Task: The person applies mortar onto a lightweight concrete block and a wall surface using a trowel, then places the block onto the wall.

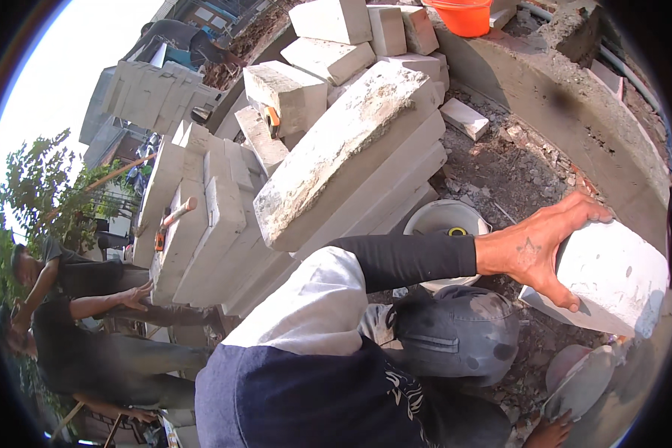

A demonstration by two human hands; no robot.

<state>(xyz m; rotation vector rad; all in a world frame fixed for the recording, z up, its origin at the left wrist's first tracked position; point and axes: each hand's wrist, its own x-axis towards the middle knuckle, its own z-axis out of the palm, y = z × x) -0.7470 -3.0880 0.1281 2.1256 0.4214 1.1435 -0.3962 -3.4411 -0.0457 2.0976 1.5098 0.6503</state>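
Note:
My left hand [534,250] grips a white masonry block [620,269] at the right, thumb on its near side and fingers over its far edge. The block's top is rough and rounded, with grey spots. At the lower right, what looks like my right hand [551,431] shows only in part, by the rim of a grey, rounded object [584,377] whose kind I cannot make out. Its fingers are too hidden and dim to read. Behind my left forearm stands a white bucket [444,216] with something yellow inside.
Stacked pale blocks [351,149] fill the middle, with an orange tool [272,121] and a wooden-handled hammer [178,214] on them. A concrete ledge [545,97] curves along the right, bearing an orange bucket [464,15]. Rubble covers the ground. Other people [101,343] are at the left.

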